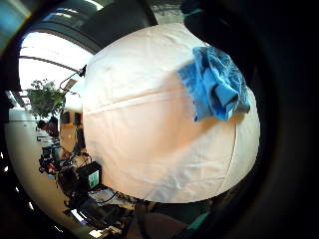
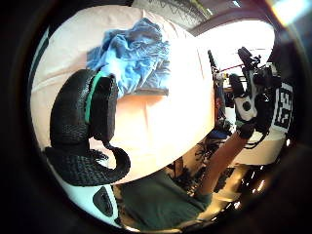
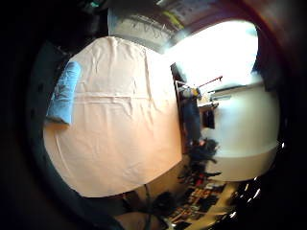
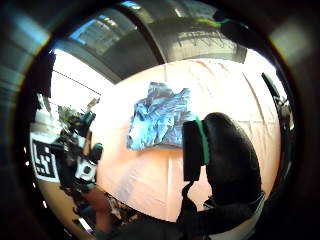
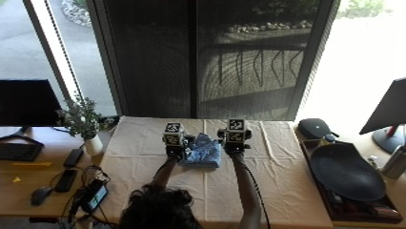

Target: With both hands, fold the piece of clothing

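A small blue piece of clothing [image 5: 202,151] lies bunched in a rough rectangle on the cream tablecloth [image 5: 209,186], near the table's middle. Its top is crumpled [image 1: 215,83] and one edge is straight [image 2: 130,56]. My left hand [image 5: 174,145] hovers just left of it and my right hand [image 5: 233,142] just right of it, both raised off the cloth. Neither hand holds anything. The left thumb [image 2: 80,122] and the right thumb [image 4: 222,155] show relaxed, apart from the clothing [image 4: 159,122]. From the right palm's other side the clothing [image 3: 62,98] looks like a flat stack.
A black tray with a large dark dish [image 5: 346,171] and a black pouch [image 5: 315,128] stand at the table's right. A potted plant [image 5: 81,119], a monitor [image 5: 25,102], a mouse [image 5: 39,194] and small devices are on the left desk.
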